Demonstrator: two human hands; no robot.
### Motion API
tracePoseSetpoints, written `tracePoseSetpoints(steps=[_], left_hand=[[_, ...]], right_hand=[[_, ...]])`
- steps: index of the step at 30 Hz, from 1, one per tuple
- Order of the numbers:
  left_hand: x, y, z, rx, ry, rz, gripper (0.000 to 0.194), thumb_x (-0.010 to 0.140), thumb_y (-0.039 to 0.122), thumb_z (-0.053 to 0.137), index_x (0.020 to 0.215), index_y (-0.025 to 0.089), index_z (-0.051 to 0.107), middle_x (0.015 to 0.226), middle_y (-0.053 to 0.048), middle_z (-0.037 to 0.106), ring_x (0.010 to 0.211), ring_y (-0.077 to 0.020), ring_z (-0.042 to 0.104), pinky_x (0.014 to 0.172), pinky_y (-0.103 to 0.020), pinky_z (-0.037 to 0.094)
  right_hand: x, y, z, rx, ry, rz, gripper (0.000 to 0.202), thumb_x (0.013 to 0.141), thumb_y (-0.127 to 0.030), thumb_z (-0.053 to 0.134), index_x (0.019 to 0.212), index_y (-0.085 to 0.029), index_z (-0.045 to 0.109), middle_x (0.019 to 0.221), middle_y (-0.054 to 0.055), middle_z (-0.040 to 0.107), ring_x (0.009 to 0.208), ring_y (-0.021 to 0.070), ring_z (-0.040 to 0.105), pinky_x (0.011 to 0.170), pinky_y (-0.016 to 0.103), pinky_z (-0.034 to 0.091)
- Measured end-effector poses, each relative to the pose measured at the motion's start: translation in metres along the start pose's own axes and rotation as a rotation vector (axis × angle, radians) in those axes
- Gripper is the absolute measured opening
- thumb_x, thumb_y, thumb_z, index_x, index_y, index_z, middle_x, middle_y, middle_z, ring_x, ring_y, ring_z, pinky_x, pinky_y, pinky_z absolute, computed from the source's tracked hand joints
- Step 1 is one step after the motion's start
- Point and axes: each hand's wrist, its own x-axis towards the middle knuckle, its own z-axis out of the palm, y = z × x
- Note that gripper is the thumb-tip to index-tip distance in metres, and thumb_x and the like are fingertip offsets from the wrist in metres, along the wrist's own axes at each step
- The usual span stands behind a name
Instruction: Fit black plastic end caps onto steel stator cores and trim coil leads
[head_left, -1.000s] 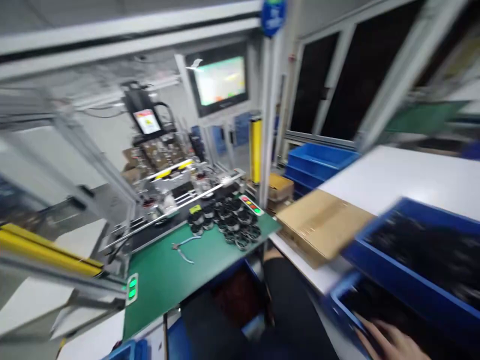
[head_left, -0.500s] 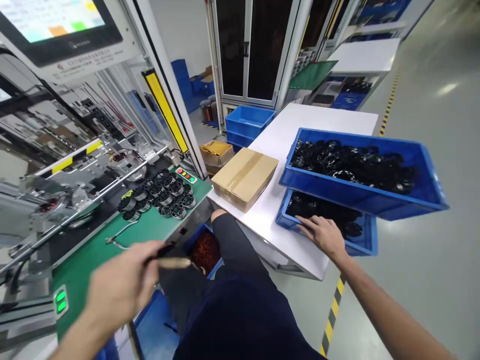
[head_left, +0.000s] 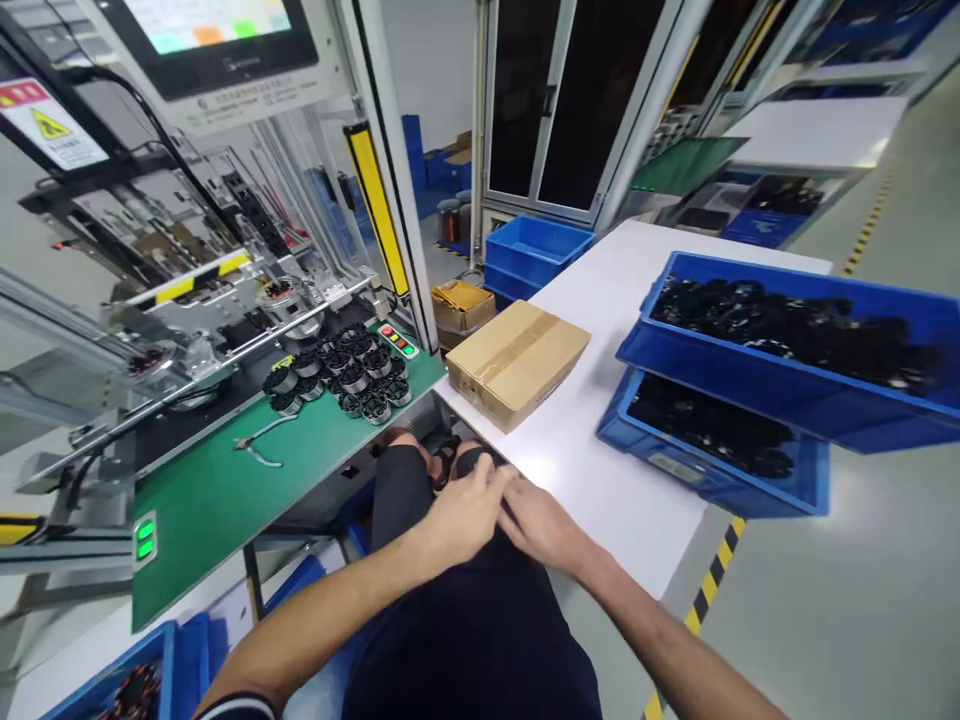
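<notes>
Left hand point(head_left: 466, 512) and right hand point(head_left: 541, 515) meet above the lap; fingers bent and bunched together, cannot tell whether clamped on anything. Nearest item: brown taped cardboard box point(head_left: 519, 360), on white surface point(head_left: 600, 480). Black-and-silver round parts point(head_left: 352, 376) clustered on green surface point(head_left: 202, 500), near blue-handled pliers point(head_left: 264, 440).

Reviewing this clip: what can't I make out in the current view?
All in the head view:
- Whether the left hand and right hand hold anything: their overlapping fingers hide it.
- The lower blue bin's far part: hidden by the upper blue bin, itself cut off by the right edge.
- The carton's contents: hidden by its closed top.
- The screen's wording: blurred, its top cut off by the upper edge.
</notes>
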Motion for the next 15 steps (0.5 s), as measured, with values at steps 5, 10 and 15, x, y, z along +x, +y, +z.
tracePoseSetpoints(steps=[5,10,15], left_hand=[[0.067,-0.058,0.013,-0.291,0.152,-0.112,0.048,0.108,0.026,0.076,0.155,0.025,0.067,0.149,-0.012,0.070,0.132,-0.0318,0.076,0.117,-0.054,0.067],[0.202,-0.146,0.027,-0.607,0.510,-0.405,0.048,0.113,0.046,0.077,0.153,0.020,0.070,0.157,-0.016,0.070,0.137,-0.0326,0.073,0.117,-0.058,0.066],[0.291,-0.181,0.055,-0.823,0.809,-0.507,0.044,0.113,0.047,0.078,0.146,0.018,0.073,0.148,-0.014,0.074,0.130,-0.0302,0.076,0.112,-0.055,0.068]], right_hand=[[-0.009,0.022,-0.021,0.030,-0.006,0.211,0.056,0.122,-0.042,0.034,0.164,-0.022,0.064,0.115,0.012,0.089,0.093,0.0315,0.087,0.084,0.043,0.070],[-0.018,0.067,-0.089,-0.045,0.060,0.513,0.065,0.123,-0.051,0.028,0.173,-0.023,0.059,0.085,0.006,0.084,0.075,0.0313,0.083,0.077,0.041,0.064],[0.021,0.101,-0.149,-0.096,0.125,0.637,0.062,0.119,-0.044,0.039,0.167,-0.022,0.069,0.130,0.012,0.090,0.104,0.0299,0.089,0.092,0.037,0.067]])
